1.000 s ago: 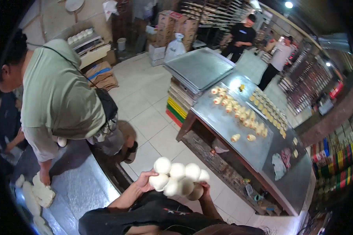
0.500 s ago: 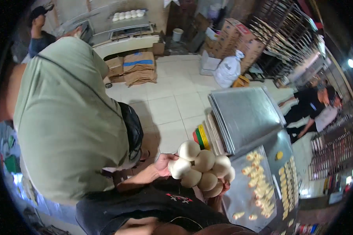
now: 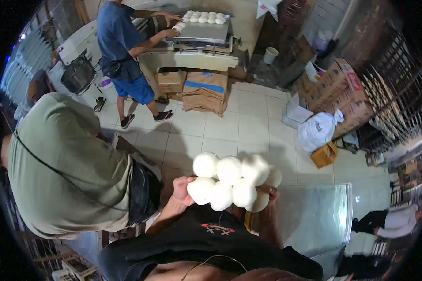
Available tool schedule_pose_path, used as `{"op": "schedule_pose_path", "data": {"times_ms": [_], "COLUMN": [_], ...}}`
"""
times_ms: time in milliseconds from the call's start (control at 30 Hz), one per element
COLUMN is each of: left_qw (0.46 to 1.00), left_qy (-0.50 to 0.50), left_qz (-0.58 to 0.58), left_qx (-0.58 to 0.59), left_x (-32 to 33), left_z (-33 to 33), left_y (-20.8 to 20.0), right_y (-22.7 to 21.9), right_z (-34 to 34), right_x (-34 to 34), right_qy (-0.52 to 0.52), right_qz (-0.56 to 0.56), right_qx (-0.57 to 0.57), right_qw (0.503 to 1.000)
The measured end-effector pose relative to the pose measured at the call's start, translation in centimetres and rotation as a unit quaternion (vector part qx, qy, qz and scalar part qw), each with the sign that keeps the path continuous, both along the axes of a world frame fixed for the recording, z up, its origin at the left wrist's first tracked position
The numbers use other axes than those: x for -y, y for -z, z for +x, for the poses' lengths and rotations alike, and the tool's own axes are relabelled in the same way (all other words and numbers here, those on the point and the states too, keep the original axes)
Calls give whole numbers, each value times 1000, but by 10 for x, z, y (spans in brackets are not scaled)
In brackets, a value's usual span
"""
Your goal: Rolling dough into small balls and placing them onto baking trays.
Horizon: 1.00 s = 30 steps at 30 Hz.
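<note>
Pressed together in two rows, several round white dough balls [image 3: 229,171] are held up in front of my chest, above the floor. My left hand [image 3: 183,191] grips the row from its left end, fingers partly behind the nearest ball. At the other end my right hand [image 3: 272,197] closes around the last dough balls, which hide most of its fingers. Whatever lies under the balls, if anything, does not show.
A person in a pale green shirt [image 3: 65,173] stands close on my left. A metal tray [image 3: 309,210] lies at my right. Ahead, a co-worker in blue [image 3: 119,37] handles dough balls at a metal-topped machine [image 3: 204,33]. Sacks [image 3: 204,91], boxes [image 3: 337,89] and a white bag [image 3: 318,131] stand on the floor.
My view has swung left, bringing the co-worker in blue fully in; the tray of small pastries has left the picture. The dough balls, still in both hands, now sit more level.
</note>
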<state>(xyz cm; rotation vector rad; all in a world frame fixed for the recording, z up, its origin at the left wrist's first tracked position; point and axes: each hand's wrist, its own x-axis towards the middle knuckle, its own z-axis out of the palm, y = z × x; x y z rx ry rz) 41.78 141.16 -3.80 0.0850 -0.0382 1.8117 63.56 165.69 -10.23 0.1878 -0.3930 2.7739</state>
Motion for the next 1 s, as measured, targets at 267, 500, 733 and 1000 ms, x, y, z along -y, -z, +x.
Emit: {"op": "schedule_pose_path", "data": {"times_ms": [267, 500, 733, 1000], "left_qw": [992, 964, 815, 670], "left_qy": [-116, -209, -485, -688], "left_qz": [47, 36, -81, -164], "left_qx": [-11, -162, -308, -225], "left_x": [-115, -236, -341, -474], "left_z": [-148, -304, -447, -631], "left_y": [33, -54, -154, -131], "right_y": [-61, -198, -315, -332], "right_z": [-222, -408, -682, -979], "right_x": [-141, -269, -443, -456], "right_qy": [-12, -19, -39, -325], "right_qz": [176, 394, 557, 518], "right_qx": [22, -2, -75, -12], "right_qw": [984, 919, 826, 791]}}
